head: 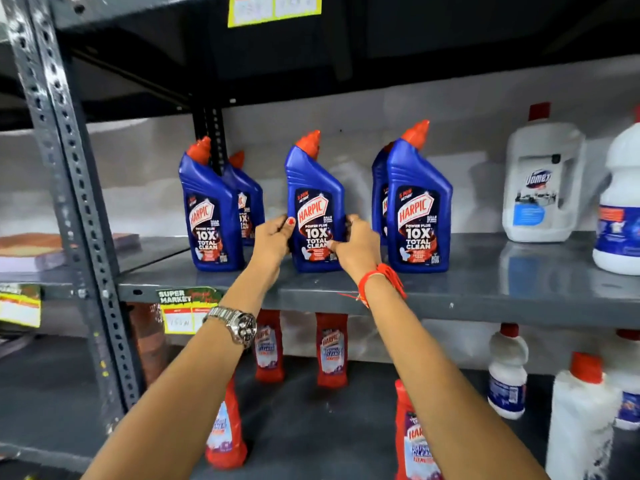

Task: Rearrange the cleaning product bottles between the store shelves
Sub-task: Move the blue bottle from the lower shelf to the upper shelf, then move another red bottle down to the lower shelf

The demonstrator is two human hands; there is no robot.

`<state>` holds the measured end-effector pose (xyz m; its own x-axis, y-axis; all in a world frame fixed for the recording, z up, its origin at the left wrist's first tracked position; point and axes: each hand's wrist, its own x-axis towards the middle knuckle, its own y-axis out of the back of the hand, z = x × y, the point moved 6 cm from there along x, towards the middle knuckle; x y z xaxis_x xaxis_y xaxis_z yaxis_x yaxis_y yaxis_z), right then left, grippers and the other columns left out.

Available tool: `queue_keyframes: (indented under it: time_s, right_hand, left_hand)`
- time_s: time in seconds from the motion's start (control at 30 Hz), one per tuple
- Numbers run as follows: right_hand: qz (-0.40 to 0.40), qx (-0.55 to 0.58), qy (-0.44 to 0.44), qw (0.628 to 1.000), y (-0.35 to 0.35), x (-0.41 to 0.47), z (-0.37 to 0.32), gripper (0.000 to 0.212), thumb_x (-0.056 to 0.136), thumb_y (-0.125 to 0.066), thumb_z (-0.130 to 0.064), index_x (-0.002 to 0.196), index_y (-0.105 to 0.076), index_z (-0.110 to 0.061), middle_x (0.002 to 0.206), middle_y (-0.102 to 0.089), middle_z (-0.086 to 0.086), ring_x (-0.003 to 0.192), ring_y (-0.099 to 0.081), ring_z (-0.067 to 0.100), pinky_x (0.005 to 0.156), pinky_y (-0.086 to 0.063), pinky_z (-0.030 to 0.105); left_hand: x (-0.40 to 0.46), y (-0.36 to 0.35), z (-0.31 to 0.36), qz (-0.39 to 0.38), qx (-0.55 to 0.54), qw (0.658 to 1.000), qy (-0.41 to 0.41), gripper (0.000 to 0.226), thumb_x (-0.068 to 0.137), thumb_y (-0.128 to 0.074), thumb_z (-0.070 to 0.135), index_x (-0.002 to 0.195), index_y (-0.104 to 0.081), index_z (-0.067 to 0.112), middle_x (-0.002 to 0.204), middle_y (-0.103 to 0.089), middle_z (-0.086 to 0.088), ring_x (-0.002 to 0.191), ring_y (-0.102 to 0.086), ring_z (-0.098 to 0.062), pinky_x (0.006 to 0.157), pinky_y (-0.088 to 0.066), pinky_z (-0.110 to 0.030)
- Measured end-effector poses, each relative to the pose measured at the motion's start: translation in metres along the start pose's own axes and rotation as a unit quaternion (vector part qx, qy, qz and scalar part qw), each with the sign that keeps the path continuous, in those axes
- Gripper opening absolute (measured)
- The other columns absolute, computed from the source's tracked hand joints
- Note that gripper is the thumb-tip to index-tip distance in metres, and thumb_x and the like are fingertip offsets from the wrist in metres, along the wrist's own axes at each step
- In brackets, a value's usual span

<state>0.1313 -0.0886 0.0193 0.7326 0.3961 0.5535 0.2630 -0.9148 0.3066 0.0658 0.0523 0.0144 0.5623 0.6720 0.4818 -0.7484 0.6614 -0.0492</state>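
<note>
A blue Harpic bottle (316, 188) with an orange cap stands upright in the middle of the grey upper shelf (467, 289). My left hand (273, 242) grips its lower left side and my right hand (356, 245) grips its lower right side. Another blue Harpic bottle (209, 216) stands to the left with one more (247, 199) behind it. A further blue bottle (417, 209) stands to the right, with another partly hidden behind it. Several red Harpic bottles (331, 351) stand on the lower shelf, partly hidden by my arms.
White Domex jugs (542, 188) with red caps stand at the right of the upper shelf, and more white bottles (507, 372) on the lower shelf. A perforated grey upright (69, 174) frames the left. Yellow price tags (180, 317) hang on the shelf edge.
</note>
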Motion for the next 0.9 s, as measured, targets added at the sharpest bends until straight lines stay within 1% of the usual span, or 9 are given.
queue_keyframes:
  time_s: [0.17, 0.27, 0.37, 0.47, 0.57, 0.67, 0.77, 0.83, 0.9]
  right_hand:
    - [-0.006, -0.015, 0.0, 1.0, 0.001, -0.001, -0.003, 0.04, 0.078, -0.065, -0.001, 0.115, -0.05, -0.002, 0.12, -0.062, 0.019, 0.111, -0.059, 0.033, 0.089, -0.048, 0.033]
    - [0.016, -0.023, 0.012, 1.0, 0.006, -0.009, -0.004, 0.047, 0.08, -0.064, -0.004, 0.123, -0.046, -0.003, 0.123, -0.059, 0.02, 0.114, -0.056, 0.033, 0.095, -0.047, 0.037]
    - [0.08, 0.005, 0.055, 0.995, 0.025, -0.031, -0.004, 0.055, 0.081, -0.061, -0.001, 0.132, -0.04, -0.005, 0.128, -0.056, 0.019, 0.117, -0.054, 0.03, 0.102, -0.046, 0.042]
    - [0.109, 0.074, 0.087, 0.987, 0.049, -0.071, 0.006, 0.05, 0.083, -0.057, 0.003, 0.129, -0.045, -0.009, 0.124, -0.058, 0.009, 0.112, -0.055, 0.015, 0.096, -0.049, 0.028]
    - [0.164, 0.092, 0.14, 0.972, 0.072, -0.117, 0.024, 0.036, 0.084, -0.056, 0.002, 0.118, -0.056, -0.011, 0.109, -0.064, 0.005, 0.101, -0.062, 0.009, 0.089, -0.053, 0.022]
    - [0.205, 0.061, 0.158, 0.964, 0.084, -0.156, 0.063, 0.025, 0.085, -0.055, 0.002, 0.105, -0.063, -0.012, 0.098, -0.068, 0.006, 0.091, -0.067, 0.013, 0.081, -0.055, 0.024]
    - [0.196, 0.018, 0.081, 0.977, 0.085, -0.178, 0.127, 0.028, 0.082, -0.057, 0.005, 0.103, -0.064, -0.013, 0.098, -0.068, 0.006, 0.09, -0.067, 0.018, 0.08, -0.057, 0.033]
    - [0.178, -0.003, -0.009, 0.984, 0.085, -0.187, 0.178, 0.033, 0.079, -0.058, 0.008, 0.107, -0.061, -0.01, 0.101, -0.068, 0.012, 0.092, -0.066, 0.023, 0.081, -0.056, 0.036]
    - [0.138, -0.023, -0.1, 0.985, 0.082, -0.194, 0.219, 0.039, 0.077, -0.057, 0.01, 0.112, -0.058, -0.006, 0.107, -0.067, 0.019, 0.098, -0.065, 0.03, 0.085, -0.052, 0.035]
  left_hand:
    - [-0.003, -0.003, 0.005, -0.009, 0.014, 1.0, -0.011, 0.027, 0.094, -0.038, 0.011, 0.112, -0.055, -0.002, 0.094, -0.064, -0.012, 0.084, -0.061, -0.021, 0.073, -0.055, -0.031]
    - [-0.015, -0.002, 0.015, 0.002, 0.066, 0.997, -0.045, 0.028, 0.093, -0.041, 0.014, 0.116, -0.052, 0.001, 0.113, -0.062, -0.019, 0.098, -0.057, -0.021, 0.093, -0.05, -0.044]
    - [-0.047, 0.0, 0.032, 0.044, 0.076, 0.989, -0.119, 0.043, 0.092, -0.046, 0.018, 0.131, -0.039, 0.001, 0.129, -0.055, -0.012, 0.117, -0.052, -0.017, 0.104, -0.041, -0.029]
    - [-0.094, -0.002, 0.035, 0.076, 0.029, 0.978, -0.192, 0.046, 0.092, -0.046, 0.019, 0.134, -0.038, 0.005, 0.139, -0.047, -0.005, 0.118, -0.048, 0.006, 0.098, -0.039, -0.008]
    - [-0.146, -0.006, 0.012, 0.115, 0.022, 0.951, -0.286, 0.038, 0.094, -0.038, 0.019, 0.126, -0.047, 0.001, 0.13, -0.052, 0.001, 0.121, -0.05, -0.003, 0.102, -0.039, -0.016]
    - [-0.189, -0.027, -0.04, 0.078, 0.048, 0.935, -0.342, 0.037, 0.096, -0.032, 0.017, 0.125, -0.046, 0.0, 0.135, -0.05, 0.016, 0.128, -0.045, -0.017, 0.111, -0.035, -0.032]
    - [-0.218, -0.055, -0.106, 0.023, 0.098, 0.953, -0.285, 0.038, 0.096, -0.033, 0.024, 0.129, -0.043, 0.007, 0.144, -0.034, 0.027, 0.138, -0.031, -0.013, 0.114, -0.028, -0.03]
    - [-0.23, -0.077, -0.15, -0.025, 0.085, 0.983, -0.161, 0.038, 0.095, -0.038, 0.024, 0.132, -0.04, 0.018, 0.144, -0.033, 0.027, 0.136, -0.031, -0.002, 0.112, -0.032, -0.027]
    - [-0.237, -0.093, -0.188, -0.068, 0.046, 0.996, -0.021, 0.041, 0.093, -0.042, 0.014, 0.134, -0.038, 0.018, 0.143, -0.039, 0.012, 0.125, -0.038, 0.011, 0.105, -0.037, -0.016]
